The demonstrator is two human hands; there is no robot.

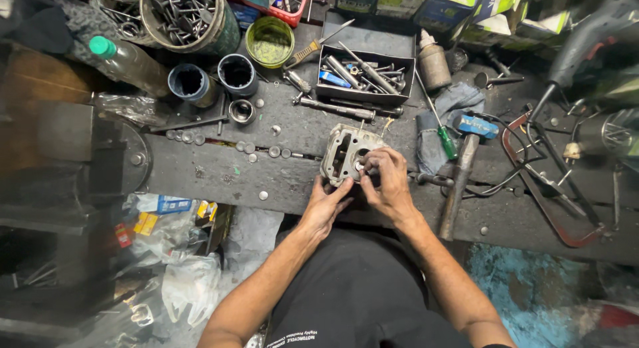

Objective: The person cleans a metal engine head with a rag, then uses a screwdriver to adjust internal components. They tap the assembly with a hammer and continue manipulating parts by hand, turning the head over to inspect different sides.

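Right hand: fingertips pinched together on a small round metal part seated in the grey engine casting, centre of frame. Left hand: fingers spread, clamped against the casting's lower edge. Casting rests on the dark workbench. Right of it: blue-headed hammer, green-handled screwdriver, blue rag. Above: black tray of tools. Upper left: 2 dark sockets, green tin, bucket of metal parts.
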